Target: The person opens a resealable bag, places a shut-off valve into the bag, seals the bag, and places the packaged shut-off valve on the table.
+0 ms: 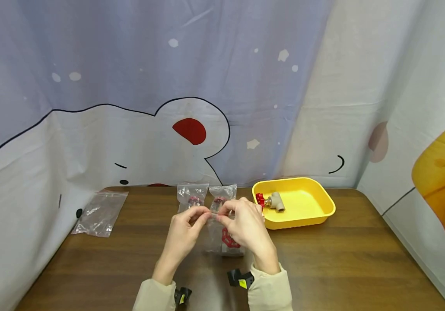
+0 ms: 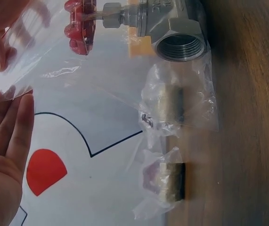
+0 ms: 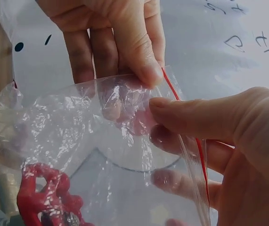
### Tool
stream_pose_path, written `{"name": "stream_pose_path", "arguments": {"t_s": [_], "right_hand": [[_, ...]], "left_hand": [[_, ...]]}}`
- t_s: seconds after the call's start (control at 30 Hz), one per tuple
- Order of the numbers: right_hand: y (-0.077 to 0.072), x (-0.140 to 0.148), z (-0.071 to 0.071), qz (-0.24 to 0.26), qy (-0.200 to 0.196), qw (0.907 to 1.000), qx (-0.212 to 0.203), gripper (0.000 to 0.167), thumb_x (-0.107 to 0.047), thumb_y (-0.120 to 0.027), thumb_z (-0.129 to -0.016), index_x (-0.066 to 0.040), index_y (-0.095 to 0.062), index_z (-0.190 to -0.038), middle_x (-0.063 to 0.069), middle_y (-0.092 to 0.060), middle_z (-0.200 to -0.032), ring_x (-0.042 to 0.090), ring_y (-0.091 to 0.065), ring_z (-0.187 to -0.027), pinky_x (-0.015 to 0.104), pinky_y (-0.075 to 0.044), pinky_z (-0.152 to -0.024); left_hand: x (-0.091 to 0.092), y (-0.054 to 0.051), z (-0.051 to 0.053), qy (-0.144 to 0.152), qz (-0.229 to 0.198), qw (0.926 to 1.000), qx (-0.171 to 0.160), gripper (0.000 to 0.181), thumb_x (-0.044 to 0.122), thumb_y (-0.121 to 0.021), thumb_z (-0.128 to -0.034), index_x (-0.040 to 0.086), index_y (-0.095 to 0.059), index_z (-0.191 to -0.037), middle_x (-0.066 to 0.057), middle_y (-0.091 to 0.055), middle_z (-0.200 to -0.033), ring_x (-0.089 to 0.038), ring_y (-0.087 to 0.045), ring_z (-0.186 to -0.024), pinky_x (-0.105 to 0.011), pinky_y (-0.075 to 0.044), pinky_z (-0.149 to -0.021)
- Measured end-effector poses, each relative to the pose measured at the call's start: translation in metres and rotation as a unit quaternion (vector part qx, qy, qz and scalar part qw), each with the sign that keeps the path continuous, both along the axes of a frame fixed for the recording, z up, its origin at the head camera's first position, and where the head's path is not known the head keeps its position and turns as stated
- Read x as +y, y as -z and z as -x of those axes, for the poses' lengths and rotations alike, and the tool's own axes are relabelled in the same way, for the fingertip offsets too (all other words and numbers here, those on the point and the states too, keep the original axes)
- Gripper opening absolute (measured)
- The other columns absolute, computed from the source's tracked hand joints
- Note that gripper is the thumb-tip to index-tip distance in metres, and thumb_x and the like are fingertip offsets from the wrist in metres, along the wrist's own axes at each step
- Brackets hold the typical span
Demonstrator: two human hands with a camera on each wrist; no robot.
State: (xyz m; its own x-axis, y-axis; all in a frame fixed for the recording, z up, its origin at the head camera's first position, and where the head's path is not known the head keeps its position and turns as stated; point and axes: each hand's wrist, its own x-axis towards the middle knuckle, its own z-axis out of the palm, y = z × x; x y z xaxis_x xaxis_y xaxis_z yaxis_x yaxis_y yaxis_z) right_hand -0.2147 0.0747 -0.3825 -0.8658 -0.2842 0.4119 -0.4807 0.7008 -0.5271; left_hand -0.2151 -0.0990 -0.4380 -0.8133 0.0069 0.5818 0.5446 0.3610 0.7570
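Observation:
My left hand (image 1: 181,235) and right hand (image 1: 247,224) meet above the table, pinching the top edge of a clear zip bag (image 1: 214,239). Through the plastic shows a gate valve (image 2: 172,23) with a metal body, a threaded port and a red handwheel (image 3: 49,197). In the right wrist view a red line marks the bag's seal, where the right thumb (image 3: 195,110) presses close to the left fingertips. The left hand (image 2: 4,150) has its other fingers extended behind the plastic. Whether the seal is parted I cannot tell.
Behind the hands stand two more bagged valves (image 1: 193,201) with red handles. A yellow tray (image 1: 308,220) at the back right holds a beige valve (image 1: 276,202) with a red handle. A flat clear bag (image 1: 100,214) lies at the left table edge. A printed curtain hangs behind.

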Motion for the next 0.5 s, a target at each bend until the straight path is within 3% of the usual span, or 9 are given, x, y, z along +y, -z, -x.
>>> {"name": "stream_pose_path", "arguments": {"t_s": [0.17,0.33,0.5], "right_hand": [[0.0007,0.0001,0.0015,0.001,-0.002,1.0000,-0.003,0.015,-0.023,-0.081,-0.082,-0.027,-0.069,-0.073,-0.016,-0.055,-0.068,0.013,-0.049,-0.078,0.040,-0.032,-0.078],[-0.0004,-0.0011,0.0027,-0.006,-0.001,0.9999,-0.009,0.013,-0.023,-0.081,-0.082,-0.026,-0.070,-0.076,-0.016,-0.057,-0.070,0.014,-0.050,-0.080,0.042,-0.032,-0.078],[-0.0021,-0.0021,0.0022,-0.021,-0.014,0.9997,-0.009,0.012,-0.026,-0.081,-0.082,-0.026,-0.070,-0.077,-0.017,-0.058,-0.072,0.012,-0.049,-0.079,0.040,-0.031,-0.076]], "left_hand": [[-0.0054,-0.0032,-0.0011,0.027,0.005,0.9995,-0.013,0.003,0.008,-0.070,-0.0905,0.010,-0.072,-0.092,-0.006,-0.067,-0.077,-0.012,-0.059,-0.067,-0.023,-0.049,-0.059],[-0.0077,-0.0056,-0.0006,0.053,-0.010,0.9978,-0.038,0.005,0.012,-0.071,-0.0902,0.009,-0.071,-0.094,-0.004,-0.069,-0.083,-0.015,-0.063,-0.072,-0.025,-0.053,-0.064],[-0.0089,-0.0068,-0.0008,0.044,-0.003,0.9982,-0.042,0.005,0.014,-0.071,-0.0897,0.009,-0.071,-0.092,0.005,-0.068,-0.083,-0.012,-0.063,-0.073,-0.025,-0.053,-0.065]]}}
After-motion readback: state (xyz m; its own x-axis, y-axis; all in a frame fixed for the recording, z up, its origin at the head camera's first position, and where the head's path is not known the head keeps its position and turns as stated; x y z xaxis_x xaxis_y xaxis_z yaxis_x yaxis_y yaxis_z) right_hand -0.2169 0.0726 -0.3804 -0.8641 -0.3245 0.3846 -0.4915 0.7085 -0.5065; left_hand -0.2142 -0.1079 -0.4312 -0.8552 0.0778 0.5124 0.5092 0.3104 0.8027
